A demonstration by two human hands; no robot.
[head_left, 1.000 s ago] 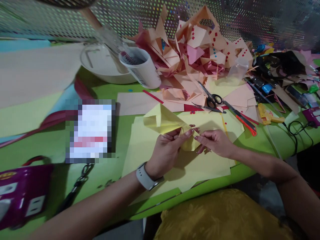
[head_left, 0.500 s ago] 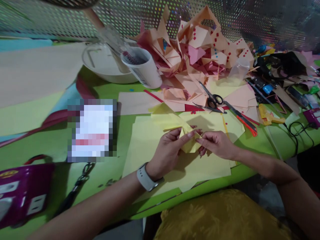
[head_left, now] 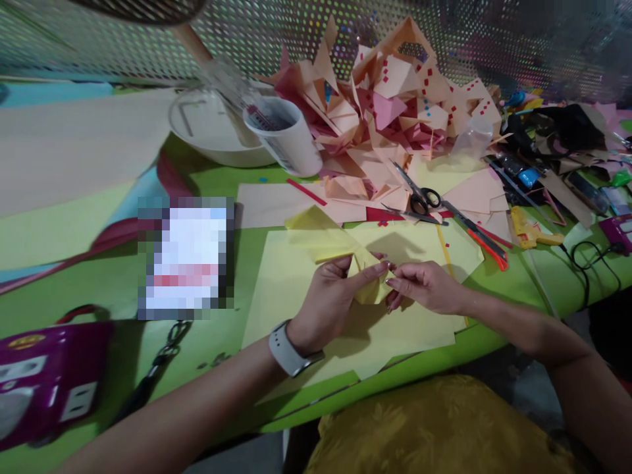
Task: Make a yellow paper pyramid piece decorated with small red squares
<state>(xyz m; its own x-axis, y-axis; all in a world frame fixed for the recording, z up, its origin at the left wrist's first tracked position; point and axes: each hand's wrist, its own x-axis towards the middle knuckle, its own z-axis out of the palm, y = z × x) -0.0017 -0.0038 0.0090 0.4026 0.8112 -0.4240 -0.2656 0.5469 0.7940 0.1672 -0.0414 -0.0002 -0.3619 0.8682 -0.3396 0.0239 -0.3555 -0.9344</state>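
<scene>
While the left hand [head_left: 326, 306] grips and right hand [head_left: 429, 286] pinches folded yellow paper [head_left: 370, 294] above the counter [head_left: 222, 329] — uneven pull may tear it.

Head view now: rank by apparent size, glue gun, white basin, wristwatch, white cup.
1. White basin
2. White cup
Unranked: glue gun and wristwatch; they look alike, watch nearer the camera.

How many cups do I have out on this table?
2 that I can see: a white cup beside the white basin, and a clear plastic cup at the right side of the peach paper pile. The pile could hide others.
</scene>
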